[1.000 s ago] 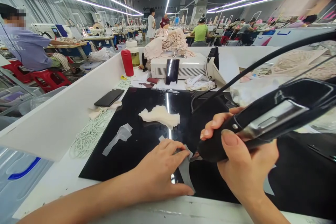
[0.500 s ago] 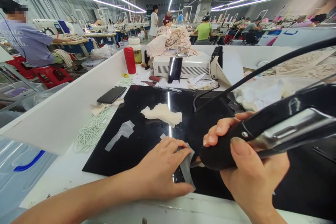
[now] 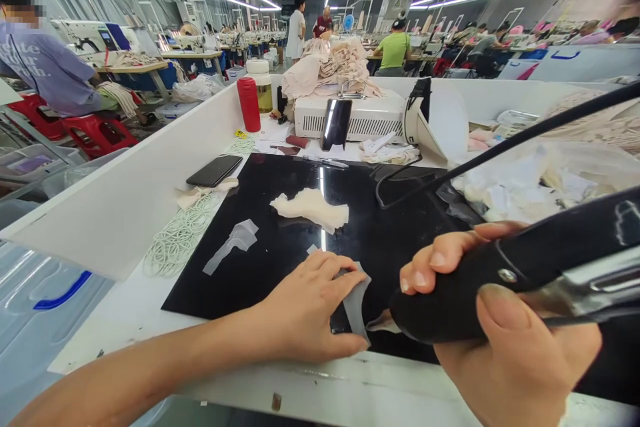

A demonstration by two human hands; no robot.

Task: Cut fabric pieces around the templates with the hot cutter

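Note:
My left hand (image 3: 317, 303) rests on the black board (image 3: 210, 297) with thumb and fingers spread. Its fingertips press the two ends of a small translucent grey strip (image 3: 356, 307). My right hand (image 3: 520, 327) is closed around a corded black handheld tool (image 3: 450, 303) with silver metal along its side. A flat metal tip (image 3: 384, 323) sticks out of the tool beside the strip's right edge; whether they touch I cannot tell. Beyond my left hand lies a cream stack of cut pieces (image 3: 313, 208). A similar translucent scrap (image 3: 234, 244) lies further left.
A black cable (image 3: 500, 163) arcs over the board's right side. Pale green cord (image 3: 175, 240) and a phone (image 3: 214, 171) lie at left. Behind stand a red bottle (image 3: 249, 105), a propped phone (image 3: 336, 124) and a white vented box (image 3: 375, 117). White scraps (image 3: 540, 180) pile up at right.
My right hand and the tool have moved right and slightly down, the tip a little farther from the strip. My left hand stays on the strip. The view has shifted slightly.

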